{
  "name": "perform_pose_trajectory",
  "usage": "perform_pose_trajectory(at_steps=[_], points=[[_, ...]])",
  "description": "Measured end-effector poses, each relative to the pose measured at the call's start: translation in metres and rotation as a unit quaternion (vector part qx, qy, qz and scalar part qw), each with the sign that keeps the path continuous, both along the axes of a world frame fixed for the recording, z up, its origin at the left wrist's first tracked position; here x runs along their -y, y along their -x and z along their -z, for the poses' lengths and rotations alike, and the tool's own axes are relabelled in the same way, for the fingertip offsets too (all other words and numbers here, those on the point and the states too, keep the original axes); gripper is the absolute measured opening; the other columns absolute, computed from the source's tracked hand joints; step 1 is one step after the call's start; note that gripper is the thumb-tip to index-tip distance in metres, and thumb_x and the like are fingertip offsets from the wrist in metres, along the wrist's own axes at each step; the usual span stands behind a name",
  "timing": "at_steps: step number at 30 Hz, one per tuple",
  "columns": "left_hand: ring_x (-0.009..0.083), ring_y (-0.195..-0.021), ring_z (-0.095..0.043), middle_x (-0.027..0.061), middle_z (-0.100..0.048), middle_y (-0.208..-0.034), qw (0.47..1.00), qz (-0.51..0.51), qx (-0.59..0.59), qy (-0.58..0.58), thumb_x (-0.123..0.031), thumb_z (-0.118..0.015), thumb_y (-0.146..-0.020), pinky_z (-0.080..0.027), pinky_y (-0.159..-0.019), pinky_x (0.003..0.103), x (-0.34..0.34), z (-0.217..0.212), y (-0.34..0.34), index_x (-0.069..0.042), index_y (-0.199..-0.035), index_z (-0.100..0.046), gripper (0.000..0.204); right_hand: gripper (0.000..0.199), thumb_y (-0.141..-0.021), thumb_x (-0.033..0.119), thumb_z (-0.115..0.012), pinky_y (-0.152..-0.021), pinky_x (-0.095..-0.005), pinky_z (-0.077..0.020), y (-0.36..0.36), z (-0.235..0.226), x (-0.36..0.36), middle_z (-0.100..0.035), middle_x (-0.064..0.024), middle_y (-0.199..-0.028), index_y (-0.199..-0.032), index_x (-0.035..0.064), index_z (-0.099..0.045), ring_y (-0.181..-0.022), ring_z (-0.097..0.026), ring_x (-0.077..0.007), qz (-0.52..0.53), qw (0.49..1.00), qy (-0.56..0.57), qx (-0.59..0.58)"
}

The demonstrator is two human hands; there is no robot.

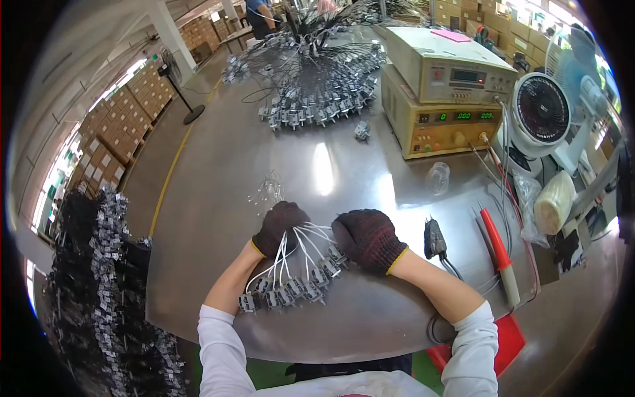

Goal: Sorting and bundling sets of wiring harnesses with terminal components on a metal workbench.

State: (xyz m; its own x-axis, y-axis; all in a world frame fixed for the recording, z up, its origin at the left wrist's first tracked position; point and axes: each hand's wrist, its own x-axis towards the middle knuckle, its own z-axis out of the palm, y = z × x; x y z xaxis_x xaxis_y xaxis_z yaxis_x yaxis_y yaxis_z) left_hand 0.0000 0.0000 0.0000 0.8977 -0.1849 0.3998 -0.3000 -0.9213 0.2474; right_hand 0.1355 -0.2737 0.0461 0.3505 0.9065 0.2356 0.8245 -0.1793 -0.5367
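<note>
My left hand (pixel 281 228), in a dark knit glove with a yellow cuff, is closed round a bundle of white wires (pixel 283 259). Their thin loose ends (pixel 268 190) stick out beyond the fist. The wires fan out toward me to several small silver metal units that look like little motors (pixel 291 291), lying in a curved row on the metal table. To the right, my right hand (pixel 367 239), gloved alike, has its fingers curled at a white wire of the same bundle, just above the row's right end. Its fingertips are partly hidden.
Stacked bench instruments (pixel 450 126) stand at the back right beside a white fan (pixel 541 109). A large heap of similar units with dark wires (pixel 317 99) covers the far table (pixel 218 165). A red-handled probe (pixel 497 245) and a black clip (pixel 433 238) lie at right.
</note>
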Motion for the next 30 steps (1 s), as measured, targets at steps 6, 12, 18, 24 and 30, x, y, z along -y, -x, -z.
perform_pose_trajectory(at_steps=[6,12,18,24,30], points=[[0.0307,-0.087,-0.069,0.0064,-0.073,-0.089,0.999,-0.016,0.014,-0.029,-0.02,-0.075,-0.076,-0.053,-0.08,0.043,0.005,-0.004,-0.001,-0.016,-0.093,-0.076,0.017,0.031,-0.099,0.036,-0.058,-0.082,-0.0548,-0.0548,0.003,0.009,0.0,-0.073,-0.0209,-0.097,-0.104,0.0078,-0.071,-0.092,-0.07,-0.0435,0.002,0.998,-0.045,0.045],[0.0302,-0.089,-0.069,0.0053,-0.073,-0.091,0.999,0.024,0.026,-0.02,-0.023,-0.075,-0.076,-0.053,-0.081,0.044,0.008,-0.006,-0.005,-0.015,-0.094,-0.075,0.02,0.033,-0.099,0.036,-0.059,-0.083,-0.054,-0.0556,0.003,-0.005,0.006,-0.074,-0.0186,-0.1,-0.108,0.0072,-0.072,-0.093,-0.07,-0.0433,-0.009,0.999,0.007,0.036],[0.0321,-0.086,-0.064,0.008,-0.066,-0.09,0.998,0.033,0.05,0.014,-0.021,-0.069,-0.084,-0.052,-0.079,0.046,-0.011,0.023,-0.019,-0.015,-0.093,-0.07,0.01,0.044,-0.104,0.036,-0.062,-0.1,-0.0509,-0.0543,0.008,-0.076,0.031,-0.073,-0.021,-0.121,-0.136,0.0061,-0.068,-0.116,-0.068,-0.0399,-0.054,0.993,0.099,-0.044],[0.0362,-0.088,-0.064,0.0131,-0.062,-0.088,0.998,0.029,0.039,0.041,-0.024,-0.068,-0.085,-0.051,-0.08,0.048,0.03,-0.015,0.024,-0.015,-0.095,-0.07,0.014,0.046,-0.097,0.019,-0.072,-0.111,-0.0471,-0.0505,0.01,-0.081,0.119,-0.068,-0.0227,-0.134,-0.14,0.0054,-0.065,-0.129,-0.062,-0.0432,0.056,0.993,-0.092,0.054],[0.0356,-0.092,-0.067,0.0121,-0.064,-0.089,0.999,0.026,0.038,0.01,-0.022,-0.07,-0.081,-0.053,-0.084,0.049,0.015,0.005,-0.009,-0.016,-0.096,-0.072,0.016,0.057,-0.09,0.033,-0.076,-0.113,-0.0583,-0.0457,-0.022,-0.029,0.146,-0.056,-0.0316,-0.149,-0.14,0.0089,-0.065,-0.132,-0.056,-0.0516,0.147,0.969,0.107,0.17]])
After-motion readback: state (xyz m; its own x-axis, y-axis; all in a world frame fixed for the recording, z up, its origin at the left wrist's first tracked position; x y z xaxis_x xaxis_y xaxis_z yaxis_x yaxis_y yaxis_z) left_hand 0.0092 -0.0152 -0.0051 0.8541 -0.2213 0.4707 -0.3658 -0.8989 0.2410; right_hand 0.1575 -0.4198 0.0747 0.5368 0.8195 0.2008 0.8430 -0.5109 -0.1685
